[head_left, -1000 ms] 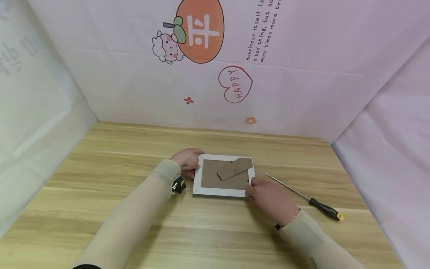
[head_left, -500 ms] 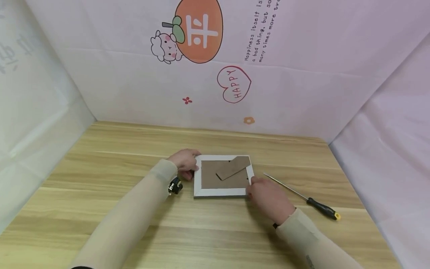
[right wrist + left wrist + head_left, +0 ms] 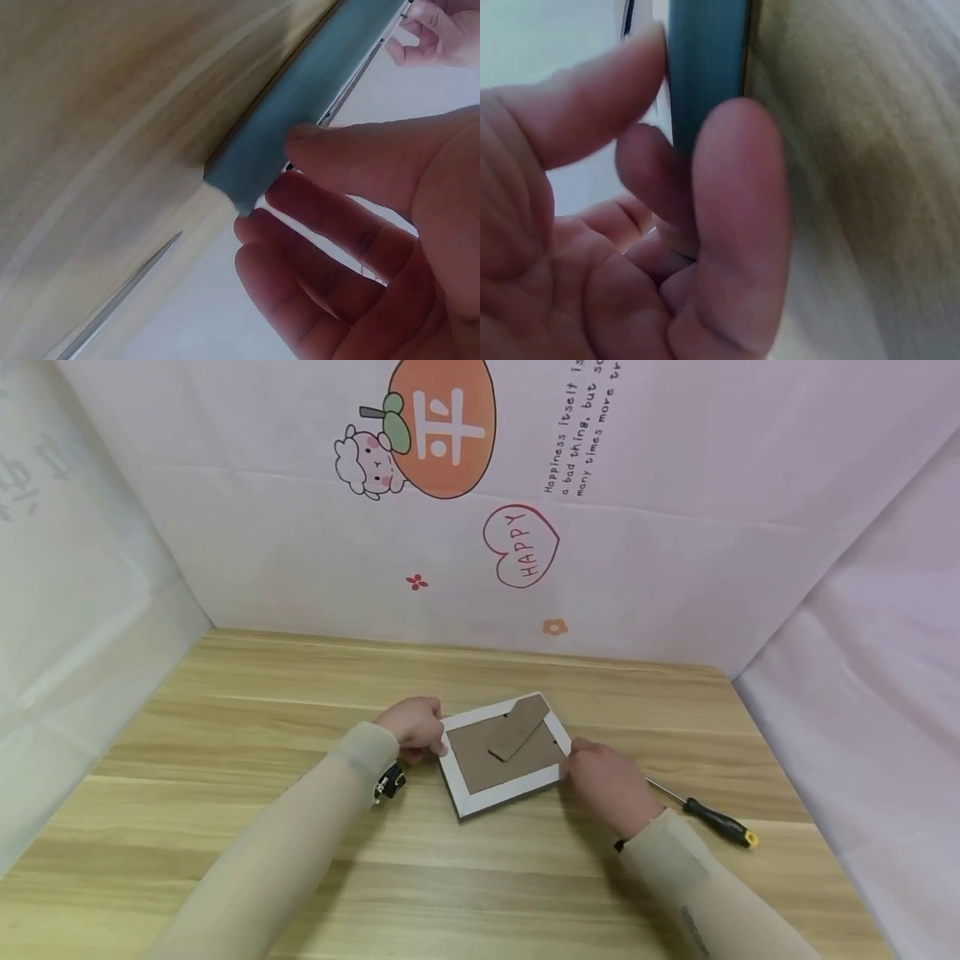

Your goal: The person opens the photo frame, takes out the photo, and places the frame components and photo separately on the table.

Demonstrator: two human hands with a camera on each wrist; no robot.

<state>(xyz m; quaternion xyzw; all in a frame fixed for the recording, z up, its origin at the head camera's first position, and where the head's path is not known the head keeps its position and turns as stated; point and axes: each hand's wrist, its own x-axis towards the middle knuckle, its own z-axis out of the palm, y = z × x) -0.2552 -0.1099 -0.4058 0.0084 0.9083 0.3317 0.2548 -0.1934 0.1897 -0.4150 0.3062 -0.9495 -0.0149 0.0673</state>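
A picture frame (image 3: 498,793) lies back side up on the wooden table, turned at an angle. Its border is white at the back, and its side looks blue-grey in the wrist views. A brown backing board (image 3: 474,758) fills it, with a brown stand flap (image 3: 517,727) lying slantwise across. My left hand (image 3: 412,727) holds the left edge, thumb and fingers on its rim (image 3: 705,60). At the right edge, near a corner, my right hand (image 3: 607,785) pinches the frame between thumb and fingers. The right hand hides part of that edge.
Right of my right hand lies a screwdriver (image 3: 720,822) with a black and yellow handle; its tip is hidden in the head view. White printed cloth (image 3: 660,577) walls the table (image 3: 480,877) at the back and sides.
The frame has turned counterclockwise on the table, its lower left corner coming nearer. My right hand has shifted slightly right and now covers the screwdriver's tip. Both hands have stayed on the frame.
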